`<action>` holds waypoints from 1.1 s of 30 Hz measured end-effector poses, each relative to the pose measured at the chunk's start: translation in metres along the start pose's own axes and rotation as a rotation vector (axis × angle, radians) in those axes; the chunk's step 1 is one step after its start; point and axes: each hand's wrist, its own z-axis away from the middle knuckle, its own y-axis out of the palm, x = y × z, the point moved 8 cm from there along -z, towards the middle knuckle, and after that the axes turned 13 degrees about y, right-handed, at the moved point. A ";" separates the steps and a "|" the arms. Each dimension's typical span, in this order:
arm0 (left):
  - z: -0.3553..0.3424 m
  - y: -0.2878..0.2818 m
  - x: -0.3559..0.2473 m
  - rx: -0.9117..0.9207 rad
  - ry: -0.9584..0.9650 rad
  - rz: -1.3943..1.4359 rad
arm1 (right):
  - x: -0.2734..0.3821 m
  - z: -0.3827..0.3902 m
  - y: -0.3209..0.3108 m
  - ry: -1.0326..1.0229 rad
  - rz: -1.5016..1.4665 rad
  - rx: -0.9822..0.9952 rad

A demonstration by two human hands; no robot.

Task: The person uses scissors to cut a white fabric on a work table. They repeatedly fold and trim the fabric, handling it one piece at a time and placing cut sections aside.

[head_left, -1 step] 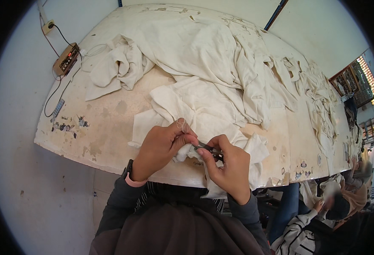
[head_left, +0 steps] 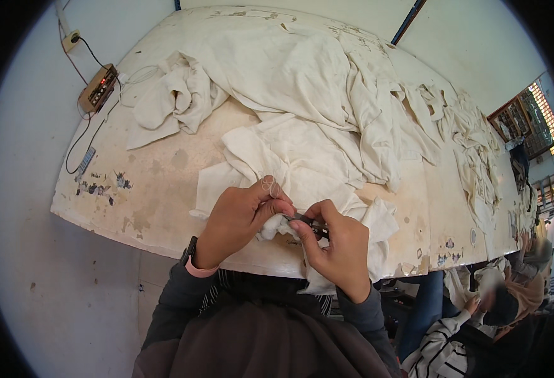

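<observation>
My left hand (head_left: 242, 220), with a pink band and dark watch at the wrist, pinches fine white thread (head_left: 269, 184) and a bunched edge of cream fabric (head_left: 274, 227). Close beside it, my right hand (head_left: 334, 252) grips small dark thread snips (head_left: 313, 225), their tip at the left fingertips. A larger spread of cream cloth (head_left: 289, 151) lies under and behind both hands, part of it hanging over the front edge. Exactly what lies between the left thumb and finger is too small to make out.
More cream cloth (head_left: 271, 63) covers much of the worn table (head_left: 119, 220). A wooden control box (head_left: 96, 88) with wires and a remote (head_left: 86, 160) sit at left by the wall. At lower right, co-workers (head_left: 497, 302) sit handling cloth.
The snips and my right fingertips have shifted very slightly toward my left fingers. Everything else looks the same.
</observation>
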 end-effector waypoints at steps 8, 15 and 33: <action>-0.013 -0.007 0.020 -0.157 0.143 0.022 | -0.007 -0.009 0.000 0.048 0.035 -0.041; -0.013 -0.010 0.035 -0.255 0.186 0.113 | 0.011 -0.006 -0.001 -0.083 0.108 -0.110; -0.010 0.006 0.064 -0.234 0.198 0.057 | -0.003 -0.016 0.026 -0.082 0.123 -0.103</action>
